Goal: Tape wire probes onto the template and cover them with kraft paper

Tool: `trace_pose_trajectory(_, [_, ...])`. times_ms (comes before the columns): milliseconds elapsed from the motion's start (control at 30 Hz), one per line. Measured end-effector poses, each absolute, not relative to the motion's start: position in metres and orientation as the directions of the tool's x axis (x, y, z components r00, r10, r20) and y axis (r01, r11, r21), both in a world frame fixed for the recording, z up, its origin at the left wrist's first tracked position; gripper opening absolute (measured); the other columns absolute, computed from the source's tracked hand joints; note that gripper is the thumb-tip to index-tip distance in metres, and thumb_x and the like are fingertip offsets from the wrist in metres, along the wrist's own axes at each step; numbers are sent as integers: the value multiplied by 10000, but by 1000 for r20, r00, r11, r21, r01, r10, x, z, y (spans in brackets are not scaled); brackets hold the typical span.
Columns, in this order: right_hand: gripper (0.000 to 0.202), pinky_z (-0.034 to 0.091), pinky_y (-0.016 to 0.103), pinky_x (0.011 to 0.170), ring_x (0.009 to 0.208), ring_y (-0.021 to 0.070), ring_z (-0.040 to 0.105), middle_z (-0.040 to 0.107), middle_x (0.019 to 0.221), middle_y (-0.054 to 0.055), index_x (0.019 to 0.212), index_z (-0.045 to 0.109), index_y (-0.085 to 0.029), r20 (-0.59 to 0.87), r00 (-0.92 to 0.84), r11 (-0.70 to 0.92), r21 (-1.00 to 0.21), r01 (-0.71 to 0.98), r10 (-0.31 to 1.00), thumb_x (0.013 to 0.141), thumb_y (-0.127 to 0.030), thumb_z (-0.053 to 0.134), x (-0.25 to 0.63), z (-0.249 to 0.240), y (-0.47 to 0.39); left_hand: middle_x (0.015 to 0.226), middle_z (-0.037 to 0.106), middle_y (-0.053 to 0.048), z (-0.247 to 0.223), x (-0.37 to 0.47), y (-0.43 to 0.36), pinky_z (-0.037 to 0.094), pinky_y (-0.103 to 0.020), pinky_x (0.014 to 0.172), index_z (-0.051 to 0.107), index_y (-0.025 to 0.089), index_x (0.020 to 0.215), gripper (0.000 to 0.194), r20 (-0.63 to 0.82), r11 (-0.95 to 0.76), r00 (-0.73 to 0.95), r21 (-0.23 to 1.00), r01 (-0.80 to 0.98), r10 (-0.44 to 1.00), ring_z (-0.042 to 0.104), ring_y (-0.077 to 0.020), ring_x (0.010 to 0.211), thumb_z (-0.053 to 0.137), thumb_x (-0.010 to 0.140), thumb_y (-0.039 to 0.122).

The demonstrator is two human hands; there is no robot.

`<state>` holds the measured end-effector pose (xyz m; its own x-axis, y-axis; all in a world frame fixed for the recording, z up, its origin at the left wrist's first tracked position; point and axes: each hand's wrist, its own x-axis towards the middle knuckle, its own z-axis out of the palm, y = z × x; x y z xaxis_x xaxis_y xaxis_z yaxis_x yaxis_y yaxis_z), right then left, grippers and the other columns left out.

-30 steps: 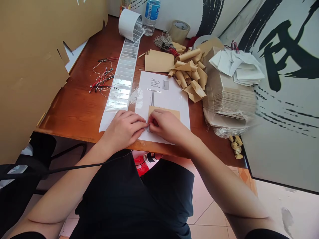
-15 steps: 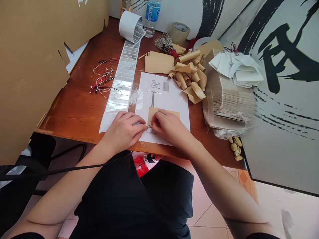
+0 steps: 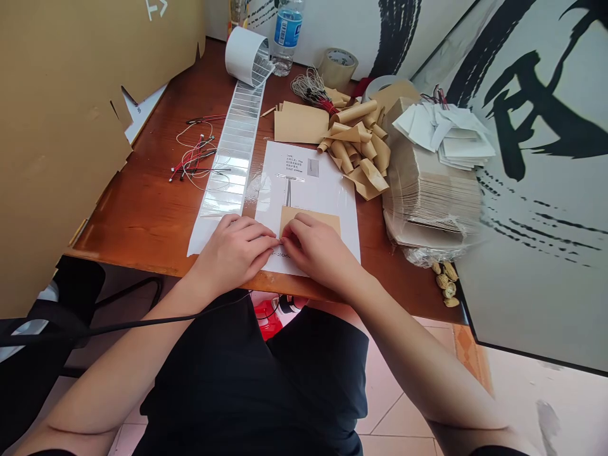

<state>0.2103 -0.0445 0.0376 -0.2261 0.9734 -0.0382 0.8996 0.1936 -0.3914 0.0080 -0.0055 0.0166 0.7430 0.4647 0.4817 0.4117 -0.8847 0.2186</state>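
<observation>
A small brown paper piece (image 3: 327,220) lies on a white printed sheet (image 3: 332,190) near the table's front edge. My right hand (image 3: 316,247) rests over it with bent fingers pinched at its left edge. Close beside, my left hand (image 3: 242,247) has its fingers together, their tips meeting my right fingertips at that same edge. Whatever is between the left fingertips is hidden. Left of the printed sheet runs a strip of clear labels (image 3: 228,171) from a roll (image 3: 244,56), its lower end by my left hand.
Thin red, black and white wires (image 3: 197,155) lie at left. Behind the sheet are flat brown paper pieces (image 3: 300,123) and a pile of curled ones (image 3: 358,149). A wrapped cardboard stack (image 3: 432,190), tape roll (image 3: 338,66) and bottle (image 3: 286,38) stand further back; a large carton (image 3: 71,126) borders the left.
My right hand has shifted slightly left and down, bringing its fingertips against those of my left hand. The left hand stays nearly in place. The whole view has tilted a little.
</observation>
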Motion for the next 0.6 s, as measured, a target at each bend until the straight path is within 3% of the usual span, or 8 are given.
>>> trace_pose_trajectory(367, [130, 447, 327, 748, 816, 218, 609, 660, 953, 107, 898, 611, -165, -48, -196, 163, -383, 909, 979, 976, -176, 508, 214, 34, -40, 1095, 785, -4, 16, 8, -5, 434, -410, 871, 770, 228, 1070, 213, 445, -883, 763, 210, 419, 468, 668, -229, 1000, 565, 1017, 205])
trace_pose_trajectory(600, [136, 415, 381, 802, 902, 275, 613, 691, 906, 108, 825, 568, -207, 14, -73, 74, -280, 957, 997, 946, -195, 507, 226, 28, -38, 1105, 785, -9, 17, 7, -5, 443, -415, 884, 768, 232, 1067, 200, 434, -884, 771, 210, 417, 467, 661, -230, 1006, 582, 1004, 193])
